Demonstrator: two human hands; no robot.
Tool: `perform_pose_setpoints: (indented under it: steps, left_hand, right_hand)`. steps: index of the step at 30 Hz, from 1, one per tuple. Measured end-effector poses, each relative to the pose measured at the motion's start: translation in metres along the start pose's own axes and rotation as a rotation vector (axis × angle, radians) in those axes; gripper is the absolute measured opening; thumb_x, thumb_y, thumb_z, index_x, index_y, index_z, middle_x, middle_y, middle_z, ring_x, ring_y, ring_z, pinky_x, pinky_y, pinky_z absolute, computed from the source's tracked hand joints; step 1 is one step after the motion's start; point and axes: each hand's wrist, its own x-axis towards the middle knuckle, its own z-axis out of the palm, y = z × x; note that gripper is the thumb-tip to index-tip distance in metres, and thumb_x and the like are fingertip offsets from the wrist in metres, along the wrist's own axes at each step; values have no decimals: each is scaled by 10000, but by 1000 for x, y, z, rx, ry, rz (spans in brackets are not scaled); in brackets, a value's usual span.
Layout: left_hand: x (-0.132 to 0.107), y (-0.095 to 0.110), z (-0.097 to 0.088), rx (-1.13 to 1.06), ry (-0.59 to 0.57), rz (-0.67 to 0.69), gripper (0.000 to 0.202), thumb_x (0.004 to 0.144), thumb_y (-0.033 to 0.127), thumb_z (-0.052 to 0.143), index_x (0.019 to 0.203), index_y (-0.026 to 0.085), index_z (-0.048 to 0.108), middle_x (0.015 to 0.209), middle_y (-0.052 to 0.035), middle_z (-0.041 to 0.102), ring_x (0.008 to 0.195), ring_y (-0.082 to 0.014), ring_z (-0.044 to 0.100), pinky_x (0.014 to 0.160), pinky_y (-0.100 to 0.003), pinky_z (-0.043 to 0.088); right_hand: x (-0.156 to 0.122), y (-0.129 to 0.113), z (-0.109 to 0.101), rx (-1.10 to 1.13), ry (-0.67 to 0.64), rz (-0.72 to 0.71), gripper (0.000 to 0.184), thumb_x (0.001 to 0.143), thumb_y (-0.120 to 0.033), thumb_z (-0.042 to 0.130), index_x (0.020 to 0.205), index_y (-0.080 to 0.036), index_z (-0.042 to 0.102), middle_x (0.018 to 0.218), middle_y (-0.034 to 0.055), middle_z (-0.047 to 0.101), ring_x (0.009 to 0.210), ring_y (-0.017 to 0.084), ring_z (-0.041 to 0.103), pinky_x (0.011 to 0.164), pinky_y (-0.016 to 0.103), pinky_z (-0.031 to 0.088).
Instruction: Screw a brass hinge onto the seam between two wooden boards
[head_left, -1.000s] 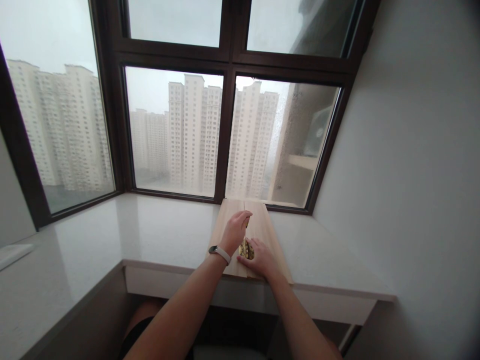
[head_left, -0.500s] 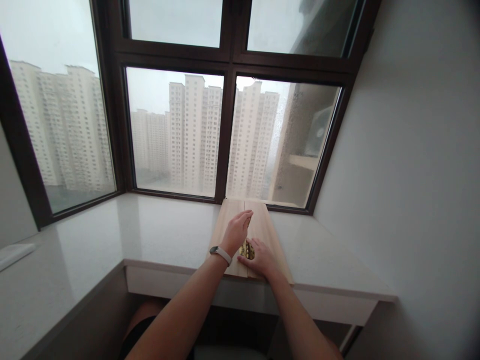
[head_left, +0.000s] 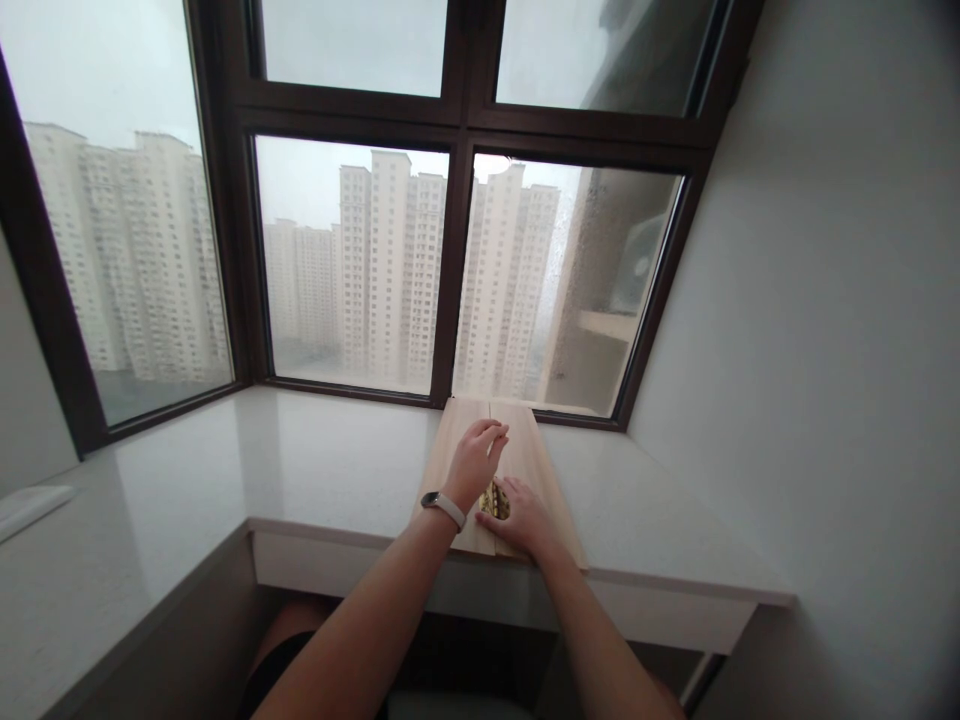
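Observation:
Two pale wooden boards (head_left: pixel 459 440) lie side by side with a narrow seam between them. A brass-coloured hinge (head_left: pixel 495 500) rests over the seam near their front end, partly covered by my hand. My right hand (head_left: pixel 525 512) holds the hinge against the wood, thumb at its near side and fingers at its far side. Just beyond the hinge, above the boards, my left hand (head_left: pixel 478 455) has its thumb and fingertips pinched together. Whatever is in that pinch, if anything, is too small to make out. A watch with a light strap (head_left: pixel 444 508) is on my left wrist.
The boards lie on a white windowsill counter (head_left: pixel 330 460), reaching back to the dark window frame (head_left: pixel 444 250). A white flat object (head_left: pixel 34 508) sits at the far left. A plain wall (head_left: pixel 810 300) rises on the right. My leg (head_left: pixel 289 640) shows under the counter.
My left fingers have gone from nearly straight to bent and pinched, in almost the same place. My right hand and the hinge have not visibly moved.

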Motion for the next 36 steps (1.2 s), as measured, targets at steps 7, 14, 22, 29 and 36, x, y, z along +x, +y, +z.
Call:
perform_pose_setpoints:
  steps: [7,14,22,29,36]
  left_hand:
    - [-1,-3,4,-50,-21,-13,281,1033,215,438,1203,231,660,1242,-80,670,1162,-194,627,1046,-381,511]
    - [0,2,1,0,10,-34,202,990,211,538,1124,233,687,1045,-60,666,987,-185,649,907,-341,544]
    - [-3,1,2,-3,7,4,234,1007,218,505,1158,238,682,1248,-80,651,1170,-201,621,1047,-391,508]
    - [-5,-3,7,-94,-25,-7,291,1040,221,427,1228,224,650,1315,-84,655,1214,-191,623,1072,-405,514]
    - [-2,0,2,-35,1,-20,251,1012,186,483,1166,240,673,1123,-62,691,1066,-182,654,968,-355,544]
  right_hand:
    - [0,-1,-1,7,-2,2,841,767,-756,604,1420,-230,534,1410,133,554,1304,318,483,1113,421,329]
    - [0,-1,-1,11,-6,10,831,766,-742,619,1432,-255,522,1413,119,551,1305,317,478,1111,426,326]
    - [0,-2,-1,5,-1,-9,842,772,-761,590,1416,-222,536,1393,137,563,1292,321,485,1105,427,332]
    - [0,-3,-2,4,4,-8,838,762,-762,604,1408,-233,544,1379,130,571,1282,319,492,1108,427,333]
    - [-1,-2,-2,6,-4,7,851,765,-764,601,1435,-244,527,1412,129,551,1307,326,478,1119,433,322]
